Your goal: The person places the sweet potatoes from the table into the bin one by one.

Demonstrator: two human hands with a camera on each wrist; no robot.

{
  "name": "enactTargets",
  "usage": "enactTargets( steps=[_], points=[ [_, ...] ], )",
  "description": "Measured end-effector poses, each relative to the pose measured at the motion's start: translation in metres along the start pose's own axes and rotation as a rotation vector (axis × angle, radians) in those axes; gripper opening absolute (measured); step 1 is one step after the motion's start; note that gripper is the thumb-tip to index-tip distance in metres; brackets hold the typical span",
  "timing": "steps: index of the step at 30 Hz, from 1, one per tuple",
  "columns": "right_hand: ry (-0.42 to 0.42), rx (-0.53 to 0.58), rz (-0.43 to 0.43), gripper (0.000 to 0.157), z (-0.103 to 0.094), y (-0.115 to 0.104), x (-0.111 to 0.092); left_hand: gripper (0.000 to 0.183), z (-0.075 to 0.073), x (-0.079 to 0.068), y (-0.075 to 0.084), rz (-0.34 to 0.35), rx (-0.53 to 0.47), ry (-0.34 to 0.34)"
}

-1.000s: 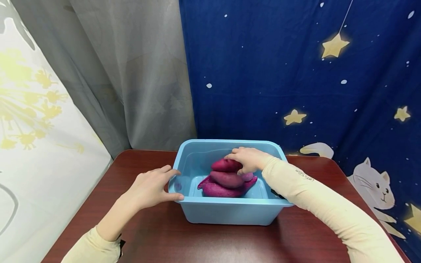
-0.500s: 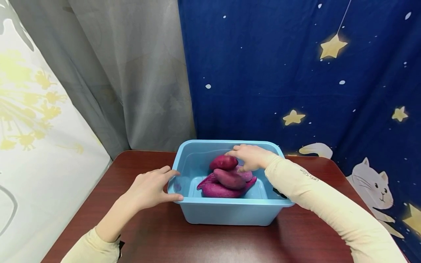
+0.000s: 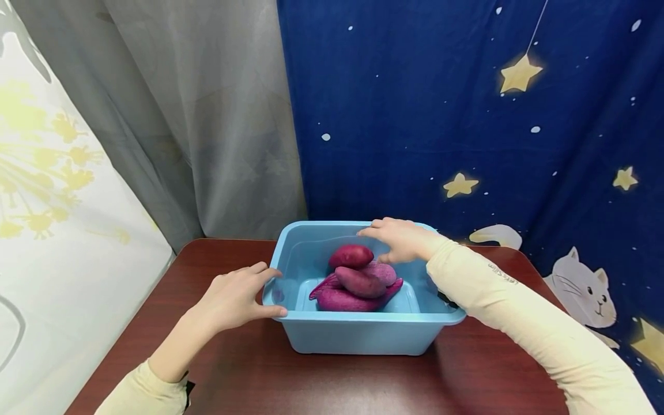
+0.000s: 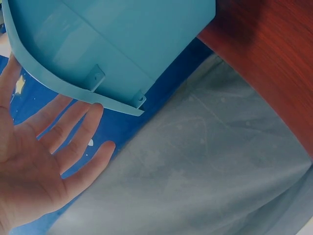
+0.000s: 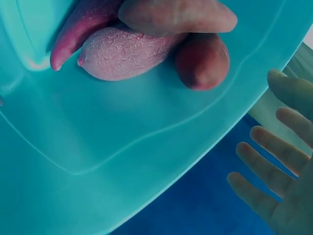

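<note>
Several purple sweet potatoes lie heaped in a light blue plastic tub [image 3: 363,335]. A dark red sweet potato [image 3: 351,255] is at the back of the heap, and a smooth sweet potato [image 3: 359,282] lies across the top. Under that one are a paler sweet potato [image 5: 122,53] on the right and a long sweet potato [image 3: 346,301] in front. My left hand [image 3: 236,295] rests at the tub's left front corner, its fairly straight fingers [image 4: 82,139] touching the rim. Over the tub's back right part, my right hand [image 3: 406,240] holds nothing, fingers spread apart from the heap.
The tub stands on a dark red-brown wooden table [image 3: 249,377]. Behind it hang a grey curtain [image 3: 238,115] and a dark blue curtain [image 3: 404,104] with stars and a cat. White patterned fabric [image 3: 62,230] is on the left.
The right hand has lifted off the heap and moved back and right. The top sweet potato has tilted, with its right end lower, uncovering the paler one. The left hand stays at the rim.
</note>
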State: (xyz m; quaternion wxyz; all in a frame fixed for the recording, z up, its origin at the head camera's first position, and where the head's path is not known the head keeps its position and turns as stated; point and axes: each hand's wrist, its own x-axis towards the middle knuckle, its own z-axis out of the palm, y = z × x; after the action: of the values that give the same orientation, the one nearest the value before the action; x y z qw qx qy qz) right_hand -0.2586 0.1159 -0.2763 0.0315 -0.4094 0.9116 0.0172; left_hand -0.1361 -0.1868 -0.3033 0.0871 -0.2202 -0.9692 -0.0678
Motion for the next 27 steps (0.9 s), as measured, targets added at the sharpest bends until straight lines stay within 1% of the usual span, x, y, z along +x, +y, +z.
enactTargets(
  steps=[4,12,17,22,27],
  points=[
    [0.024,-0.024,-0.016,0.060,-0.007,0.000,-0.003,0.063,0.000,0.000,0.000,0.000,0.002,-0.004],
    [0.070,-0.018,-0.021,0.058,-0.021,0.001,-0.012,0.063,0.000,0.001,-0.002,0.003,-0.004,0.000],
    [0.078,-0.023,-0.027,0.057,-0.024,0.002,-0.017,0.063,0.000,0.001,-0.002,0.014,0.003,0.003],
    [0.085,-0.028,-0.025,0.058,-0.025,0.004,-0.022,0.061,-0.001,0.003,-0.003,0.030,0.034,0.005],
    [0.103,-0.031,-0.032,0.058,-0.025,0.005,-0.031,0.061,-0.003,0.003,-0.004,0.036,0.051,0.005]
  ],
)
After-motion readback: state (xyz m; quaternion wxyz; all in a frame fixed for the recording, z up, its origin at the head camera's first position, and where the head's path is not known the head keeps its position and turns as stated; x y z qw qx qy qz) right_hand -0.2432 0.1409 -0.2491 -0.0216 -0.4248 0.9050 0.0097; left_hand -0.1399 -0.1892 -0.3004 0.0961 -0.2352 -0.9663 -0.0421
